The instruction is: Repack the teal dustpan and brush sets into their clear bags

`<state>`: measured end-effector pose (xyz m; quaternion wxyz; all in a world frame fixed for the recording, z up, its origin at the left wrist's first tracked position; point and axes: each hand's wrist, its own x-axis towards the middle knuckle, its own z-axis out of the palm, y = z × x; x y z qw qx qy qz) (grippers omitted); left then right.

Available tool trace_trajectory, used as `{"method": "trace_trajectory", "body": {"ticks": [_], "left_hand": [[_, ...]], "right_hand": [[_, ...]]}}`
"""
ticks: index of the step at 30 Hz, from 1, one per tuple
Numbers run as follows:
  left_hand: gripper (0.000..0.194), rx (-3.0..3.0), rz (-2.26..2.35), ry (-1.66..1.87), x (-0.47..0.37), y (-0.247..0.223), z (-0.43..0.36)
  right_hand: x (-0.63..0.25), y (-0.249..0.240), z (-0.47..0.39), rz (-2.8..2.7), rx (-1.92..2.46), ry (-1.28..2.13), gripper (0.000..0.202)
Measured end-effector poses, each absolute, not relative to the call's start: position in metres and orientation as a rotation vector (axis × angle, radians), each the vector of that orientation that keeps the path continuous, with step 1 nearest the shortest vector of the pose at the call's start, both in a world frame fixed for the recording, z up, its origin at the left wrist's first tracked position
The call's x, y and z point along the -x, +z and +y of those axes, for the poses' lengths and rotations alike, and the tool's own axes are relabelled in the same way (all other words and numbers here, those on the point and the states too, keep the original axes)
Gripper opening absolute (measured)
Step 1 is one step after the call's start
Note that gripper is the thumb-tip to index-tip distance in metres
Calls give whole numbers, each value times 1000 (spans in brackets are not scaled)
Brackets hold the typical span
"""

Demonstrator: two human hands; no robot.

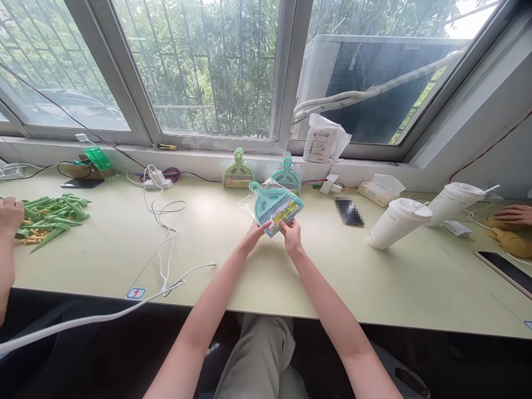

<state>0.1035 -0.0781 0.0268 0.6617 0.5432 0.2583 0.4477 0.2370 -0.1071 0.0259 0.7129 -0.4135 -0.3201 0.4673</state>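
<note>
Both my hands hold a small teal dustpan-and-brush set (272,204) in clear plastic wrap, tilted above the table. My left hand (252,235) grips its lower left corner, and my right hand (291,233) pinches its lower right edge with the thumb on the printed label. The set's handle points up and to the left. Behind it, a green packaged dustpan set (238,173) leans on the wall under the window. Next to that, more wrapped dustpan sets (287,169) in teal, with a pinkish edge, stand stacked and partly hidden by the one I hold.
Two white cups with straws (397,224) stand right, near a phone (349,211) and a tissue pack (381,189). A white cable (162,244) runs across the table's left half. Green pieces (56,216) lie far left by another person's hand (10,216); another hand (515,214) shows far right.
</note>
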Motion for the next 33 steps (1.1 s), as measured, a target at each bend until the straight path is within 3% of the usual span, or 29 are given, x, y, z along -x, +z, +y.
{"method": "trace_trajectory", "body": {"ticks": [6,12,18,26,33], "left_hand": [[76,-1243,808,1277,-122,18,-88],[68,-1304,859,1084,-132,11,-90],[67,-1308,1059,1223,-130,11,-87],[66,-1373,806,974,-137,11,-96],[51,-1009,675,1404,-125,25,-80]], "right_hand": [[-233,20,-106,-698,912,984,40],[-241,23,-102,-657,945,898,41],[-241,32,-106,-763,915,881,42],[-247,29,-105,-639,909,837,40],[-254,34,-102,-774,845,1070,40]]}}
